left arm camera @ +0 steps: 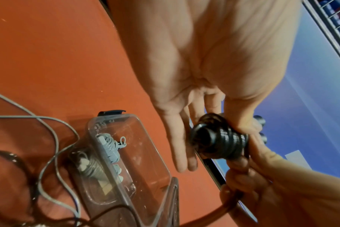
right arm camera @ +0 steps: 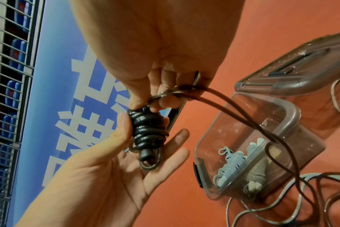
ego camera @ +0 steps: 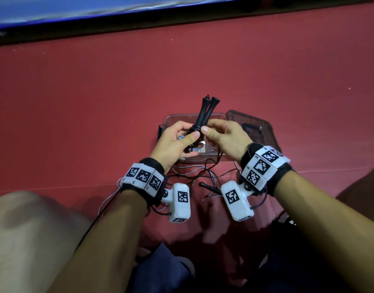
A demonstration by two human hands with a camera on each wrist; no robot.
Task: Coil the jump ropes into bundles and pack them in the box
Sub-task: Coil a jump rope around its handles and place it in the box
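Observation:
Two black jump rope handles (ego camera: 205, 114) stand side by side above the clear box (ego camera: 166, 119), with black cord wound in a tight coil (left arm camera: 219, 141) (right arm camera: 147, 130) round their lower ends. My left hand (ego camera: 177, 142) (right arm camera: 107, 176) pinches that coil with the thumb on top and the fingers spread beneath. My right hand (ego camera: 222, 136) (right arm camera: 155, 53) grips the free black cord (right arm camera: 243, 110) right at the coil, and the cord trails down to the floor. Two coiled grey rope bundles (left arm camera: 107, 147) (right arm camera: 231, 162) lie inside the box.
The box's clear lid (ego camera: 253, 127) (right arm camera: 293, 64) lies on the red floor just right of the box. Loose grey and black rope (ego camera: 188, 172) (left arm camera: 49, 138) and another black handle (ego camera: 209, 187) sprawl between box and wrists. A blue banner (ego camera: 118, 9) runs along the far edge.

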